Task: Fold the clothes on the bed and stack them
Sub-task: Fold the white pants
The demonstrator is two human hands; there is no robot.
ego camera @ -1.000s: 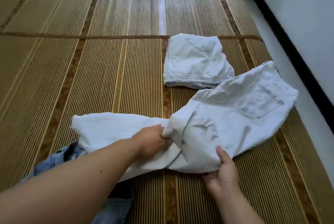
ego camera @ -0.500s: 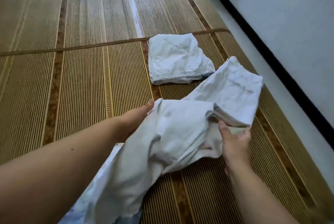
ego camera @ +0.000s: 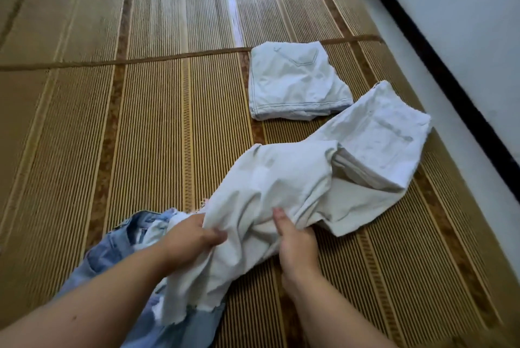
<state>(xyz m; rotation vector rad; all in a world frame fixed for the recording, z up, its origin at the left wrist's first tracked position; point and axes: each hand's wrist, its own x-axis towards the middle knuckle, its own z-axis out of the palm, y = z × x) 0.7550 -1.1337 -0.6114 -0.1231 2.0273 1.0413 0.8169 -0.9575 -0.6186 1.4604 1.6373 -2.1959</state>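
**A:** Where are the white trousers?

**B:** The white trousers (ego camera: 281, 179) are in both hands, bunched on the bed's woven mat (ego camera: 140, 128). The left hand (ego camera: 191, 240) has its fingers (ego camera: 216, 235) clenched round a gathered leg. The right hand (ego camera: 295, 240) pinches a fold just beside them, thumb on top and the rest tucked under the cloth.

**A:** And the rest of the trousers?

**B:** The seat end, pocket up, lies flat on the mat beyond the right fingers, off to the right. A frayed hem hangs nearer the person than the left fingers.

**A:** Any other clothes?

**B:** A folded white garment (ego camera: 295, 86) sits farther out past both sets of fingers, just beside the seat end. I cannot tell whether they touch. Blue jeans (ego camera: 112, 249) lie left of the left fingers, under that wrist and partly beneath the frayed hem.

**A:** What's around the bed?

**B:** A pale wall (ego camera: 464, 24) runs well to the right of the right fingers, with a dark strip along its foot.
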